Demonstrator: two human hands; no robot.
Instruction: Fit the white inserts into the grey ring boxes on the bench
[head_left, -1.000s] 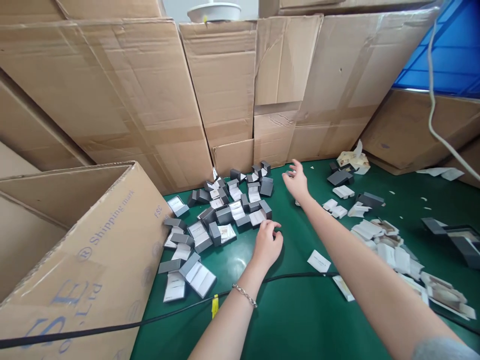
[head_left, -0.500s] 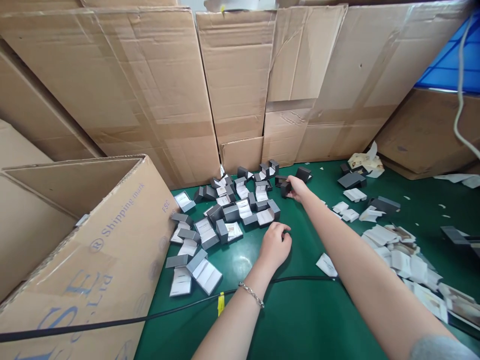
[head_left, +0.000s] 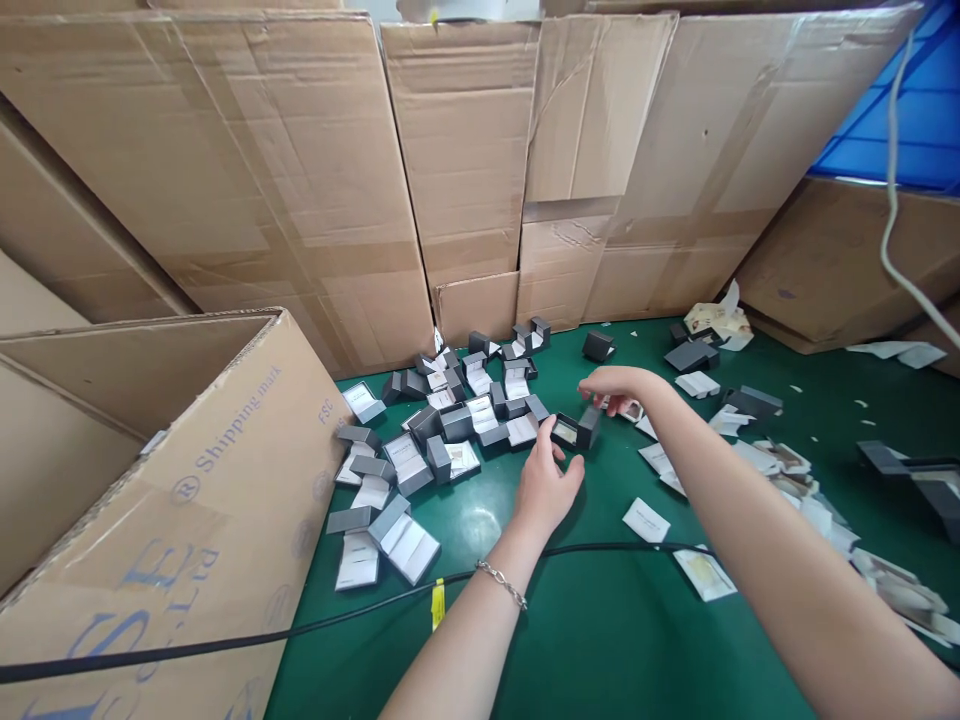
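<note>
A small grey box (head_left: pixel 574 430) stands open on the green table (head_left: pixel 600 620), just right of a pile of several similar open grey boxes (head_left: pixel 457 425). My left hand (head_left: pixel 546 485), with a bracelet on its wrist, reaches up to the box; its fingertips touch the near left edge and the thumb is spread apart. My right hand (head_left: pixel 619 385) hovers just above and behind the box, its fingers hanging loosely bent with nothing visible in them. Whether they still touch the lid is unclear.
A big cardboard carton (head_left: pixel 187 480) stands at the left. Flattened cardboard sheets (head_left: pixel 465 150) wall off the back. A black cable (head_left: pixel 300 630) with a yellow tag (head_left: pixel 438 603) crosses the front. White cards (head_left: pixel 645 520), paper inserts (head_left: pixel 802 500) and a lone closed box (head_left: pixel 598 345) lie right.
My right hand took a grey box at the back of the table and drew it toward me; the box now sits open beside my left hand, whose fingers have opened toward it.
</note>
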